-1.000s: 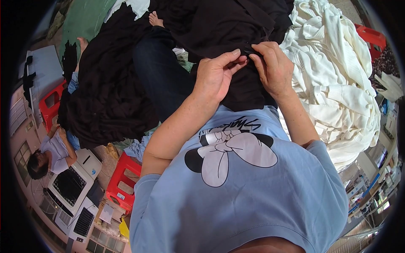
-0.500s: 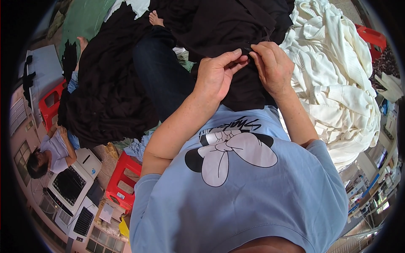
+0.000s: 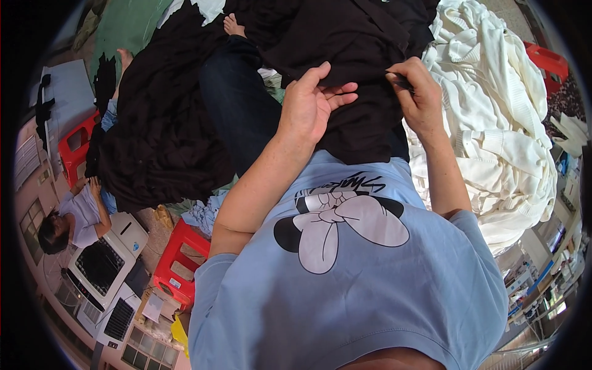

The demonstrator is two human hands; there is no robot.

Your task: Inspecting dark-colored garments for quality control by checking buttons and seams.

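A black garment [image 3: 354, 58] of smooth dark cloth lies spread across my lap and legs. My left hand [image 3: 311, 106] is open over its near left part, palm turned up, thumb and fingers apart, with nothing in it. At the garment's right side, my right hand [image 3: 420, 95] is closed in a pinch on its black edge. A dark bit shows between that thumb and forefinger; whether anything besides cloth is held there, I cannot make out.
White knitted garments [image 3: 487, 117] are heaped at my right. A black cloth pile [image 3: 163, 135] lies at my left. Red plastic stools stand behind the left pile [image 3: 179, 262] and at the far right [image 3: 547, 61]. Another person [image 3: 77, 216] sits at the left.
My hands have moved apart. The right has shifted right, still pinching black cloth, while the left has let go and opened its fingers.
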